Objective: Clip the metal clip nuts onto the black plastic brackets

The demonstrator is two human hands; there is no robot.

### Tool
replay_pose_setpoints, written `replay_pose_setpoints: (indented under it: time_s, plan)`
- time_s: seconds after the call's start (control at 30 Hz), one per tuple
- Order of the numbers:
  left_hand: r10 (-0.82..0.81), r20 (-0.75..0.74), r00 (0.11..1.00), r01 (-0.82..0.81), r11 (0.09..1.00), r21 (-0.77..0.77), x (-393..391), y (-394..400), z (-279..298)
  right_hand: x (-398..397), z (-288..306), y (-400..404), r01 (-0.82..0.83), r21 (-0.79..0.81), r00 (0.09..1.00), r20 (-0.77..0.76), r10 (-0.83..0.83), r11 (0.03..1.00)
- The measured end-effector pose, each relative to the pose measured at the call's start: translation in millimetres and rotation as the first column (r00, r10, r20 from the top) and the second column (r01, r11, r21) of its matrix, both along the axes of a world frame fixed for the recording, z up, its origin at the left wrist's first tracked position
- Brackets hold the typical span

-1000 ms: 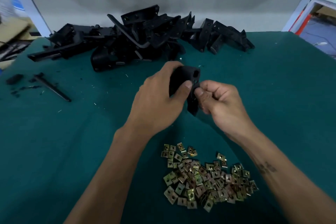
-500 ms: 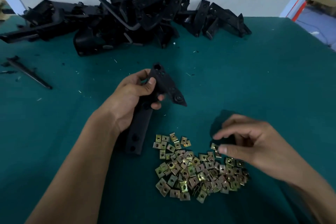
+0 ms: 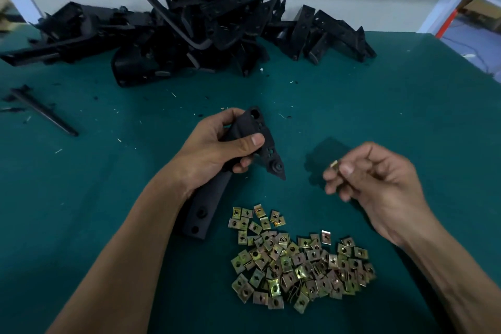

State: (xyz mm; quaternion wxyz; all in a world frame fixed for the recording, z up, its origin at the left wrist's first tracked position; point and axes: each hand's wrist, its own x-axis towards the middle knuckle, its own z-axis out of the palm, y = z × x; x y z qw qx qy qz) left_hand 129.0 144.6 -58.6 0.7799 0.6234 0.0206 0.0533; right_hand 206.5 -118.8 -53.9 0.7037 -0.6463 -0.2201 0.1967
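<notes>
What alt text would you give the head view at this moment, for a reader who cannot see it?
Over a green table, the left hand grips a black plastic bracket while the right hand pinches one metal clip nut beside it, not yet touching. A pile of clip nuts lies nearer the person; a heap of black brackets sits at the far edge.

Dim, even overhead light leaves a soft shadow on the teal cloth-covered table, wide-angle curvature bends the edges, and the right hand blurs slightly.
</notes>
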Motion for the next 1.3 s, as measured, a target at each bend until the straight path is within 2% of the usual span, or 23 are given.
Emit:
replay_pose_setpoints:
  time_s: [0.07,0.13,0.23,0.33,0.43,0.7,0.97,1.17,1.3]
  plan:
    - [-0.018,0.020,1.000,0.018,1.000,0.007,2,-1,0,9,4,15,0.019,0.092,0.991,-0.136,-0.006,0.996]
    - [-0.028,0.034,0.999,0.028,1.000,0.014,2,-2,0,15,7,33,0.021,0.136,0.978,-0.207,0.008,0.991]
    - [0.016,0.043,0.999,-0.016,1.000,-0.010,3,-3,0,19,10,64,0.008,0.204,0.963,-0.264,0.047,0.979]
    - [0.023,0.066,0.998,-0.020,0.999,-0.045,5,-5,-1,15,5,88,-0.045,0.323,0.938,-0.311,0.151,0.945]
    - [0.034,0.081,0.996,-0.030,0.998,-0.048,6,-6,-2,16,1,92,-0.103,0.370,0.920,-0.317,0.230,0.923]
    - [0.055,0.092,0.994,-0.060,0.997,0.043,9,-4,-8,12,4,94,0.001,0.202,0.945,-0.320,0.065,0.979]
    - [0.163,0.156,0.974,-0.177,0.980,0.086,11,-3,-11,-2,7,92,0.117,0.184,0.900,-0.434,-0.026,0.976]
    - [0.167,0.170,0.971,-0.180,0.982,0.063,12,-2,-12,-1,12,89,0.149,0.224,0.840,-0.542,-0.004,0.963]
    - [0.165,0.177,0.970,-0.181,0.980,0.079,12,-2,-13,-10,9,95,0.181,0.186,0.844,-0.533,-0.055,0.966]
